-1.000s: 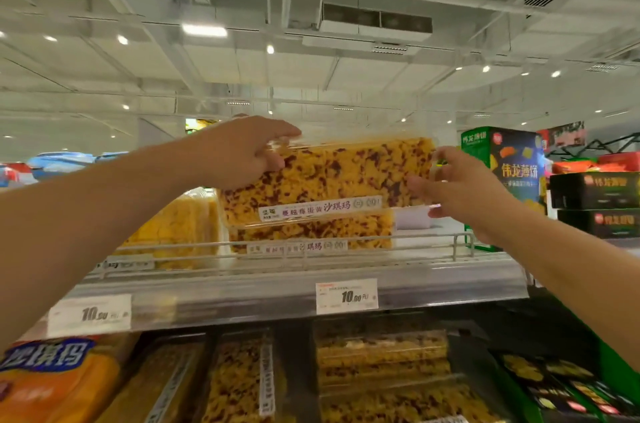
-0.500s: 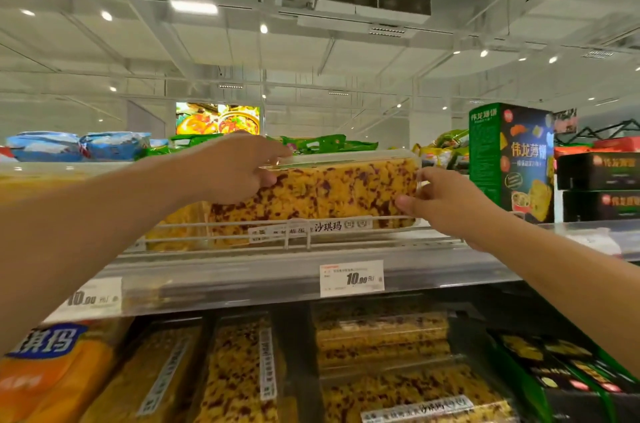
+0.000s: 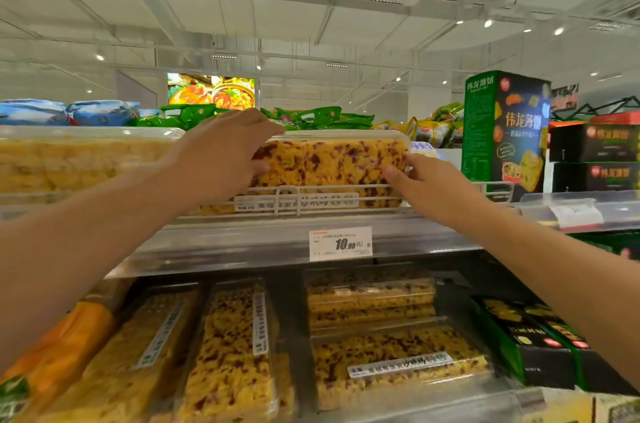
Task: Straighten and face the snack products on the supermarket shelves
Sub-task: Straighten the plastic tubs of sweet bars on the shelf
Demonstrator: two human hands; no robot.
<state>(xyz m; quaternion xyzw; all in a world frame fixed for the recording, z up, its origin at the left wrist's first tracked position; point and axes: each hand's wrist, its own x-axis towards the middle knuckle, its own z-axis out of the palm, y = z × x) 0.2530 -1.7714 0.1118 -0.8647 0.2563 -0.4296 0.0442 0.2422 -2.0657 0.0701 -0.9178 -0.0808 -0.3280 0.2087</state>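
The clear snack box [image 3: 332, 166] was held in the air above the shelf a second ago; now it sits low behind the wire rail [image 3: 287, 187] on the top shelf [image 3: 242, 242], so I think the placing is nearly finished. The left hand [image 3: 221, 159] grips its left end, fingers curled over the lid. The right hand [image 3: 429, 183] pinches its right end. A plain yellow box [image 3: 83, 159] stands just beside on the left, and a tall green carton [image 3: 502, 132] near on the right, leaving little room for sliding. The price tag [image 3: 340, 243] hangs below.
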